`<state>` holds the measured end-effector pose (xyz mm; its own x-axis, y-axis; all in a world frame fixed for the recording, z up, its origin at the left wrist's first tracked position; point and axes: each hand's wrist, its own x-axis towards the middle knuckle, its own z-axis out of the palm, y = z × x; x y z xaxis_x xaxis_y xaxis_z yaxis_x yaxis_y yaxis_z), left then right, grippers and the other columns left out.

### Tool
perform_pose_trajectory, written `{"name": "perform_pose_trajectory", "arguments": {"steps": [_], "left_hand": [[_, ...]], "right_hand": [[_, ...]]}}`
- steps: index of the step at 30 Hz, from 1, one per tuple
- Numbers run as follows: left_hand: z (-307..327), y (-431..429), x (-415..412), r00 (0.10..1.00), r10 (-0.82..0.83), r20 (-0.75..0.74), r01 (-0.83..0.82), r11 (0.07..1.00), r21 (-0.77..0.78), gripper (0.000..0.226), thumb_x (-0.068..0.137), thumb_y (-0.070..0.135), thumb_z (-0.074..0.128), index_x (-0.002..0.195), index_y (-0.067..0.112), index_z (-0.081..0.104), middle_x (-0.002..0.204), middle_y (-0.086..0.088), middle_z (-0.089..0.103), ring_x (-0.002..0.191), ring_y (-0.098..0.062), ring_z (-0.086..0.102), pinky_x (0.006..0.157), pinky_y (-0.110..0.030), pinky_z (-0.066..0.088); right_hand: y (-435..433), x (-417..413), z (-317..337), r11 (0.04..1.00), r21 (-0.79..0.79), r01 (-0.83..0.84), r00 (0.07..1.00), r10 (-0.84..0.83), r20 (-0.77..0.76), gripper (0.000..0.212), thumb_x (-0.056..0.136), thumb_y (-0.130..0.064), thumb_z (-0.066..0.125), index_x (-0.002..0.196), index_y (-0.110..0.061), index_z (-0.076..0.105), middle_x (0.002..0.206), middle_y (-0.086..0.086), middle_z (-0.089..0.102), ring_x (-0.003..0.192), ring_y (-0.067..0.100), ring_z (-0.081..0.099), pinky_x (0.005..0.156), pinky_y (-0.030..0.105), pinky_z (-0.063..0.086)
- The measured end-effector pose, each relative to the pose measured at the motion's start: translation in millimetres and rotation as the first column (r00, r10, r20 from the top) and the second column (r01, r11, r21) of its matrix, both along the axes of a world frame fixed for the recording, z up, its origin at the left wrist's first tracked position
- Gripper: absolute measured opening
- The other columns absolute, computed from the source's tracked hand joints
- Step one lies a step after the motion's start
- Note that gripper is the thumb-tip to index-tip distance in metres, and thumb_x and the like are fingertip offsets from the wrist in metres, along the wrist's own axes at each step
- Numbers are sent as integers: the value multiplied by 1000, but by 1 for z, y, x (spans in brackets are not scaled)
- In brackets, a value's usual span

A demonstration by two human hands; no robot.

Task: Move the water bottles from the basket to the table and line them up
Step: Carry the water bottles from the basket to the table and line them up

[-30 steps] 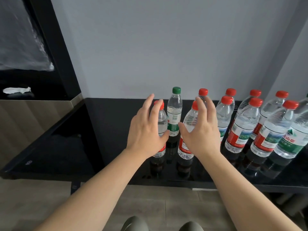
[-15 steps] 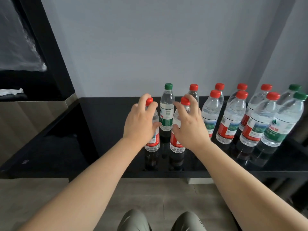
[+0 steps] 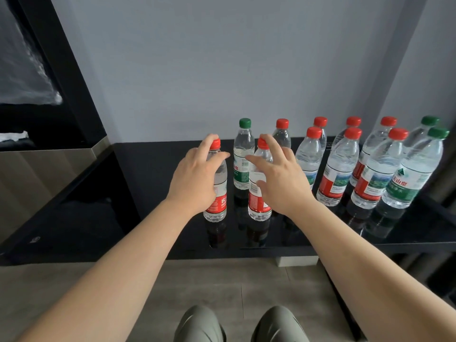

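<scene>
Two red-capped water bottles stand upright at the front left of the black glossy table (image 3: 158,183). My left hand (image 3: 195,178) wraps around the left bottle (image 3: 217,198) just below its cap. On the right bottle (image 3: 257,201) sits my right hand (image 3: 281,178), fingers loosely spread, thumb across its front. Behind them stand a green-capped bottle (image 3: 243,156) and a red-capped bottle (image 3: 282,137). Several more bottles (image 3: 338,169) form two rows to the right, ending in two green-capped bottles (image 3: 417,176). No basket is in view.
A grey wall backs the table. A black cabinet frame (image 3: 61,77) and a lower black surface (image 3: 69,218) lie to the left. The wooden floor (image 3: 222,282) and my knees show below the table's front edge.
Both hands went from spread fingers to holding the two front bottles. Since half a second ago my right hand's fingers have loosened. The view has shifted, showing more bottles on the right.
</scene>
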<state>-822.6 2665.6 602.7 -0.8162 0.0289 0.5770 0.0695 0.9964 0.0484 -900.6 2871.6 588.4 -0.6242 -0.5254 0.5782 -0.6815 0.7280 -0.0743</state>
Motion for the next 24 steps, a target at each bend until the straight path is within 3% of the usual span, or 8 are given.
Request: {"name": "perform_pose_trajectory", "arguments": {"steps": [3, 7, 11, 17, 21, 24], "left_hand": [[-3, 1, 2, 1000, 10, 10, -10, 1000, 20, 70, 70, 4, 83, 135, 18, 59, 157, 0, 23, 117, -28, 52, 84, -43, 58], [-8, -2, 3, 999, 27, -27, -26, 999, 43, 55, 76, 27, 88, 123, 18, 62, 154, -3, 27, 116, -28, 56, 88, -44, 59], [-11, -2, -1, 998, 20, -64, -17, 999, 48, 52, 77, 37, 89, 116, 16, 62, 150, -6, 31, 111, -29, 58, 87, -43, 57], [-10, 0, -2, 998, -27, -64, 32, 996, 83, 46, 77, 22, 89, 111, 18, 59, 150, -5, 30, 110, -27, 59, 89, -42, 59], [-10, -5, 1, 996, -70, -54, 75, 993, 96, 47, 78, 19, 88, 114, 19, 59, 154, -1, 28, 115, -26, 60, 92, -38, 56], [-9, -10, 3, 996, -70, -52, 74, 994, 82, 48, 78, 20, 88, 116, 19, 60, 156, -1, 30, 121, -28, 58, 92, -39, 56]], "right_hand": [[-5, 4, -1, 998, -41, -47, 999, 48, 17, 77, 74, -6, 76, 144, -26, 53, 164, 8, 20, 133, 42, 42, 84, 48, 58], [-11, 5, -1, 993, -86, -80, 997, 78, -26, 65, 80, -28, 81, 138, -21, 52, 157, 9, 28, 122, 39, 52, 80, 45, 60], [-16, 1, -3, 991, -115, -74, 997, 71, -35, 71, 77, -42, 87, 134, -19, 52, 152, 10, 31, 115, 37, 55, 80, 41, 57], [-14, -2, -5, 975, -152, -162, 986, 166, 17, 67, 78, -23, 87, 134, -19, 51, 155, 8, 25, 113, 30, 55, 81, 35, 57], [-11, -3, 0, 965, -91, -245, 966, 251, 66, 74, 79, -12, 85, 141, -26, 46, 161, 4, 18, 93, 19, 53, 77, 29, 51], [-12, -1, 3, 979, -17, -205, 978, 205, 31, 76, 81, -14, 83, 144, -29, 44, 165, 1, 17, 118, 31, 55, 92, 41, 53]]}}
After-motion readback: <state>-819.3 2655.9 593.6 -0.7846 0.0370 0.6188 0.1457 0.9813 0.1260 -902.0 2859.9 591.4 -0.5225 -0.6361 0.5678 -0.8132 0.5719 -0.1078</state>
